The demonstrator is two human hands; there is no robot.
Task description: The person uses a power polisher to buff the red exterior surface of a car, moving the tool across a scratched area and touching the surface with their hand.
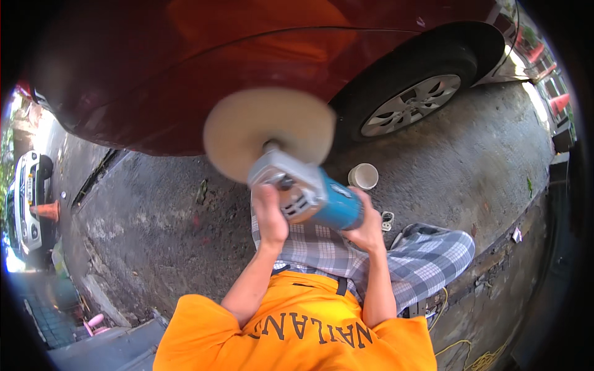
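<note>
Both my hands hold a blue and silver electric polisher (pixel 334 199) in front of me. My left hand (pixel 270 216) is closed on the silver head end, and my right hand (pixel 368 224) wraps round the rear of the blue body. The polisher's round, cream-coloured pad (pixel 266 120) is blurred and is held up against or very near the lower side of a dark red car (pixel 154 93). Exact contact is hidden behind the pad. Just right of the pad is the car's wheel (pixel 411 105), with a silver rim.
A white tub (pixel 364 177) and a white socket strip (pixel 387 221) lie on the rough concrete floor (pixel 148 229) by my right hand. A yellow cable (pixel 486 360) coils at lower right. Far left are a white car (pixel 28 198) and an orange cone (pixel 48 211).
</note>
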